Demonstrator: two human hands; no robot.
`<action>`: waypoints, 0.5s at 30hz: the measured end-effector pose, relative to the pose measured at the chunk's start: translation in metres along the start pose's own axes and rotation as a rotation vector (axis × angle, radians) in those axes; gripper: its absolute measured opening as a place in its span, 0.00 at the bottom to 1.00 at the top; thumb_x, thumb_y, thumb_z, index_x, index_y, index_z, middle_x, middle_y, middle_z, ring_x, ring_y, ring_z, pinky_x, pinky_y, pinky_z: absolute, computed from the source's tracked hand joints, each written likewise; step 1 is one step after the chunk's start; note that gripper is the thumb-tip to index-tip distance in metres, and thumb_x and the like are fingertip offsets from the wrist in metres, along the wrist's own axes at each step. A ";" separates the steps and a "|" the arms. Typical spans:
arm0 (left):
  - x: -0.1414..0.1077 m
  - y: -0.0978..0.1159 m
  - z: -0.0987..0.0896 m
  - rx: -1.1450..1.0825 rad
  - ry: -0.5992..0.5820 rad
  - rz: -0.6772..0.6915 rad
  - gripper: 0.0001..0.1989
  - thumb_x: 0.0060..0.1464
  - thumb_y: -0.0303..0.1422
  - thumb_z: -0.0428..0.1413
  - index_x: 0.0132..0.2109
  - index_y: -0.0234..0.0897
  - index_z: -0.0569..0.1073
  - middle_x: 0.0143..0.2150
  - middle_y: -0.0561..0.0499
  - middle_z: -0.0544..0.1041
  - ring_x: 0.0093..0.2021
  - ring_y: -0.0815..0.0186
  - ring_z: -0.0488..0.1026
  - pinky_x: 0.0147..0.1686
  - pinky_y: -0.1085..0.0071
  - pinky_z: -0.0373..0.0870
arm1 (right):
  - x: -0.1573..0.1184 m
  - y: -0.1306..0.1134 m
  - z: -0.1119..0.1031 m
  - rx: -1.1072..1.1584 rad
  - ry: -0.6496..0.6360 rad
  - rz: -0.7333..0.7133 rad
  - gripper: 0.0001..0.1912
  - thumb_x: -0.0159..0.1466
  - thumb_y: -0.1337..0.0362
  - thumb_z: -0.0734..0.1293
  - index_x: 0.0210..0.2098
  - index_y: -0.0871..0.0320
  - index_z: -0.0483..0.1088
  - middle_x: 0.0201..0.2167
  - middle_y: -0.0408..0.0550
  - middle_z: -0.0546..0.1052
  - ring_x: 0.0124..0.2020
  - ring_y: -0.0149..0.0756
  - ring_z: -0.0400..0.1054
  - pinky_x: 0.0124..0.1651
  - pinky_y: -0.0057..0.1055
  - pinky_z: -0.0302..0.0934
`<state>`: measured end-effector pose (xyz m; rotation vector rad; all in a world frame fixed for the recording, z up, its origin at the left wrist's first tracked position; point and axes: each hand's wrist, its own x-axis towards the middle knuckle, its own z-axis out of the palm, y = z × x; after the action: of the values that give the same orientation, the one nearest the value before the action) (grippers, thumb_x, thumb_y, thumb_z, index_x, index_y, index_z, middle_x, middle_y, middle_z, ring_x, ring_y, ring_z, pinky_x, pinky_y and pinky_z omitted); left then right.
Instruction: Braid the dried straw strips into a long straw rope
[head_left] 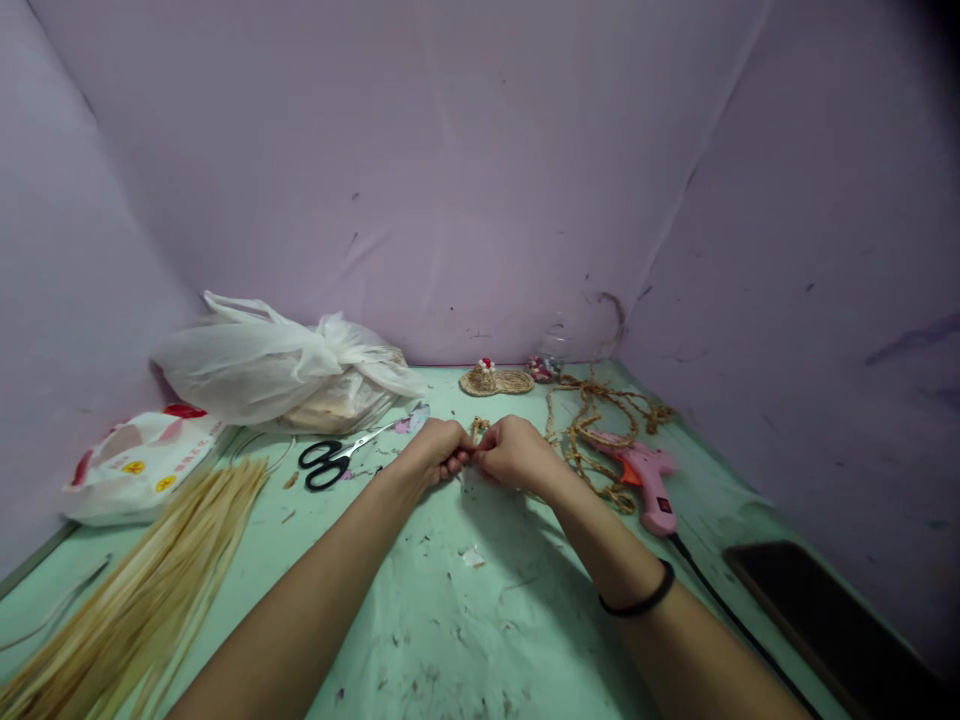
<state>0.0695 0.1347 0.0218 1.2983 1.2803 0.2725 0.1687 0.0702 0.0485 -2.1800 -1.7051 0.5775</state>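
My left hand (441, 450) and my right hand (516, 455) meet above the middle of the table, thumbs and fingertips pinched together. Between them a short loop of braided straw cord (478, 427) sticks up, held at the fingertips; the rest of it is hidden by the fingers. More of the tan cord (592, 420) lies in loose tangled loops to the right of my right hand. A pink glue gun (654, 480) rests beside these loops. Left of my left hand lie black-handled scissors (330, 465), their blades pointing up and right.
At the back sits a small woven straw piece (499, 381) with a red and white bead flower, near a clear jar (555, 350). A white plastic bag (292, 365), a printed packet (142, 465) and straw strips (150, 580) fill the left. A dark phone (817, 610) lies right.
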 end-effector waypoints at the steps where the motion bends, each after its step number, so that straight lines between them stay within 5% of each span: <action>1: -0.001 0.000 -0.001 -0.001 -0.003 -0.001 0.10 0.34 0.27 0.52 0.15 0.34 0.57 0.08 0.57 0.55 0.10 0.78 0.50 0.12 0.79 0.42 | 0.000 0.000 0.001 0.012 0.001 -0.020 0.09 0.47 0.66 0.63 0.23 0.61 0.75 0.14 0.47 0.70 0.18 0.29 0.61 0.20 0.25 0.45; 6: -0.001 -0.001 -0.006 -0.005 -0.041 0.017 0.08 0.33 0.25 0.52 0.16 0.34 0.59 0.08 0.58 0.53 0.10 0.78 0.48 0.12 0.79 0.39 | 0.009 0.012 0.001 0.185 -0.107 -0.031 0.06 0.46 0.67 0.65 0.20 0.62 0.74 0.13 0.44 0.69 0.16 0.27 0.59 0.19 0.23 0.46; 11: 0.005 -0.003 -0.012 -0.041 -0.152 -0.016 0.07 0.34 0.27 0.52 0.18 0.34 0.59 0.10 0.60 0.52 0.11 0.79 0.46 0.13 0.79 0.36 | 0.025 0.024 0.007 0.432 0.155 0.077 0.07 0.51 0.68 0.62 0.26 0.64 0.72 0.18 0.47 0.71 0.18 0.26 0.60 0.19 0.21 0.48; 15: 0.005 -0.003 -0.012 -0.009 -0.138 0.000 0.07 0.34 0.26 0.51 0.18 0.35 0.58 0.09 0.59 0.52 0.10 0.79 0.46 0.12 0.79 0.36 | 0.025 0.017 0.021 0.691 -0.098 0.175 0.04 0.51 0.71 0.62 0.22 0.64 0.67 0.13 0.44 0.67 0.14 0.24 0.57 0.17 0.21 0.48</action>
<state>0.0605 0.1439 0.0193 1.2869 1.1609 0.1847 0.1781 0.0905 0.0188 -1.8095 -1.1133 1.1355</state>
